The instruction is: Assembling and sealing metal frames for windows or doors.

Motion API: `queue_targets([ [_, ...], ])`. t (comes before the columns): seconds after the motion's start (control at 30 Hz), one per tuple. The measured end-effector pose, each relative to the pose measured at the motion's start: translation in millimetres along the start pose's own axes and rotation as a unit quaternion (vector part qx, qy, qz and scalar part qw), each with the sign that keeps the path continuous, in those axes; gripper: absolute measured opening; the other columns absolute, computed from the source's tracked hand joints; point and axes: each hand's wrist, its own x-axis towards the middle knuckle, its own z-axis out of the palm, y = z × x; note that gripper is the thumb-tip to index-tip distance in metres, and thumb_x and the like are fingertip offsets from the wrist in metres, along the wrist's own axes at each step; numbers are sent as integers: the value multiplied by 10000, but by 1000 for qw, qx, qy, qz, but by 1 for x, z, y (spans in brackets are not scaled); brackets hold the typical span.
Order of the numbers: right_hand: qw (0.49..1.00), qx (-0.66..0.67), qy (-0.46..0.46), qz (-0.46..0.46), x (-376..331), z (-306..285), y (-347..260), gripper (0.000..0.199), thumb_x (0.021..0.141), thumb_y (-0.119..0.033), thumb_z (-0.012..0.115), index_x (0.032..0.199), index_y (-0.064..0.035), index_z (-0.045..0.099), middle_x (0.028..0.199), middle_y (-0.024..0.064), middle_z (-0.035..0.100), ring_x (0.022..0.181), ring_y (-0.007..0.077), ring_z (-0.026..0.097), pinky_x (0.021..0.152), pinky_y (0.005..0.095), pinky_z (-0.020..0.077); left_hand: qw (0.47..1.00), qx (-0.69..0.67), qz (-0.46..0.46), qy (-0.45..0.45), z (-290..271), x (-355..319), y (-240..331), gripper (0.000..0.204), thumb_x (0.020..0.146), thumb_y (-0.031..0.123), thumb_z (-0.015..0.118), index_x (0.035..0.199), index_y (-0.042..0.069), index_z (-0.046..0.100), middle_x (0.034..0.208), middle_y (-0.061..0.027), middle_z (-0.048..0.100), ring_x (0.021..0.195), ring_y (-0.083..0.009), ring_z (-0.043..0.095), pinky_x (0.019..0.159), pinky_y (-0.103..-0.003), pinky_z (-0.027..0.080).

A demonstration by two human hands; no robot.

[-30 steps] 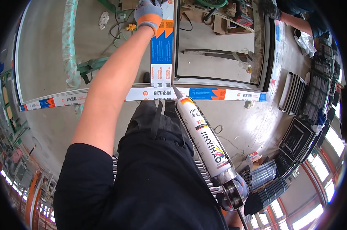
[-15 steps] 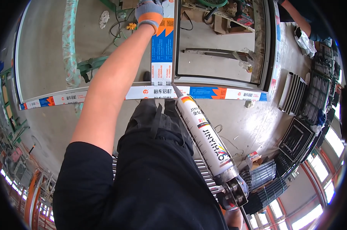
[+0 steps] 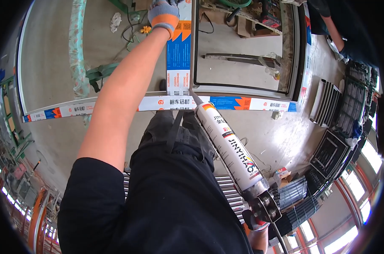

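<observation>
Almost nothing has shifted since the earlier frames: the sealant tube's nozzle stays at the frame joint.

The large aluminium window frame (image 3: 242, 103), wrapped in white, blue and orange protective film, lies over the concrete floor (image 3: 52, 63), with open room to its left. The left hand (image 3: 164, 12), in a grey-and-orange glove, presses on the upright bar, apparently steadying it. The right hand (image 3: 256, 226) is closed around the handle of the caulking gun, whose white sealant tube (image 3: 230, 148) points its tip into the corner where upright meets bottom rail.
</observation>
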Motion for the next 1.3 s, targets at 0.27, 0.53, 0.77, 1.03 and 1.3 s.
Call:
queue_targets([
  [0.27, 1000, 21, -14, 0, 6, 3, 2, 536, 865, -225, 728, 1348, -102, 532, 1362, 111, 520, 1265, 313, 510, 1029, 465, 428, 999, -18, -29, -23, -7, 2, 5, 409, 907, 250, 579, 1237, 14, 526, 994, -230, 663, 901, -411, 635, 777, -496, 495],
  [0.53, 1000, 0, -5, -3, 4, 3, 17, 592, 888, -253, 704, 1407, -113, 455, 1402, 92, 486, 1305, 292, 468, 1061, 451, 391, 1000, -9, -3, 9, 0, 1, -1, 406, 906, 247, 576, 1238, 18, 525, 1025, -238, 654, 922, -421, 626, 789, -497, 491],
  [0.77, 986, 65, -55, 142, 70, 12, -18, 701, 926, -312, 651, 1413, 64, 316, 1449, 183, 417, 1309, 353, 450, 1087, 562, 375, 999, -29, 6, 21, 2, -1, -5, 400, 904, 242, 579, 1224, 6, 528, 1039, -245, 651, 933, -423, 622, 807, -484, 493],
  [1.03, 985, -60, 163, 7, 108, 26, -13, 444, 768, -311, 809, 1040, -18, 615, 970, 90, 603, 863, 222, 612, 784, 362, 501, 999, 11, -6, -47, -5, 3, -3, 394, 902, 268, 587, 1223, 63, 489, 978, -218, 680, 893, -417, 645, 754, -492, 513],
  [1.3, 992, -96, 82, -27, 166, 11, -13, 438, 756, -97, 688, 1156, 25, 559, 1050, 108, 600, 979, 241, 635, 821, 354, 506, 996, -3, -47, -72, -2, 5, -4, 442, 917, 282, 577, 1297, 91, 456, 1077, -211, 665, 926, -411, 647, 791, -486, 508],
])
